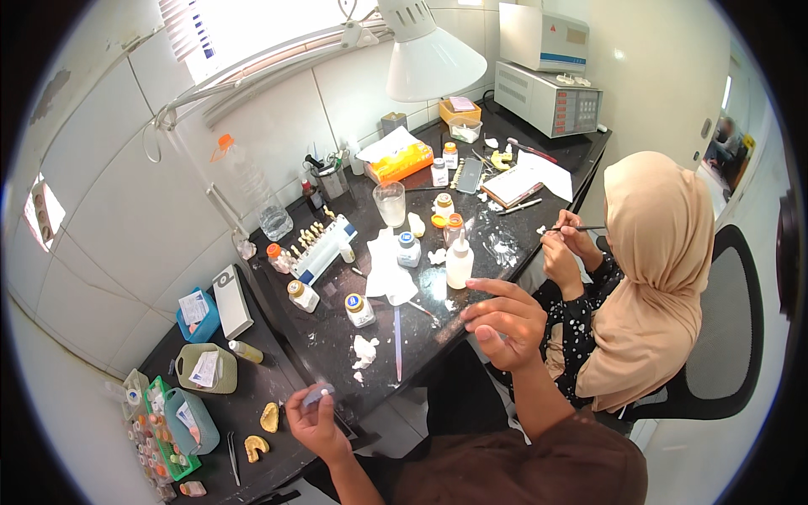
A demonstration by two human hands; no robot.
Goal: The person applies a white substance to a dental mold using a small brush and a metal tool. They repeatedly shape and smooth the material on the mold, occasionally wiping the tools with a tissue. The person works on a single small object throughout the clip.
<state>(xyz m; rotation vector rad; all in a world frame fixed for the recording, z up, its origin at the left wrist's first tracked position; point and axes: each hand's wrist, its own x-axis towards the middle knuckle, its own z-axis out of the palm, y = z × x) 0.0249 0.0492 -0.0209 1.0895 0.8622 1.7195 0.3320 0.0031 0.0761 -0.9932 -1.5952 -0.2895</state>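
Observation:
My left hand [316, 425] is closed in a pinch over the near edge of the black bench. Between its fingertips sits a small grey piece [314, 396] with a tiny white bit on it, too small to name. My right hand [509, 328] is raised with its fingers apart and nothing visible in it. Just beyond its fingertips stands a translucent squeeze bottle [459, 263] of pale liquid. A thin brush [398, 345] lies on the bench between my hands, beside crumpled white tissue [364, 352] and a white jar [359, 310]. Yellow dental casts [256, 448] lie left of my left hand.
At right, a seated person [652, 252] holds a thin tool and a small white piece. Further back are a shade guide rack [324, 251], a glass of cloudy water [390, 204], an orange tissue box [402, 160] and a lamp [433, 63]. Baskets [207, 368] line the left side.

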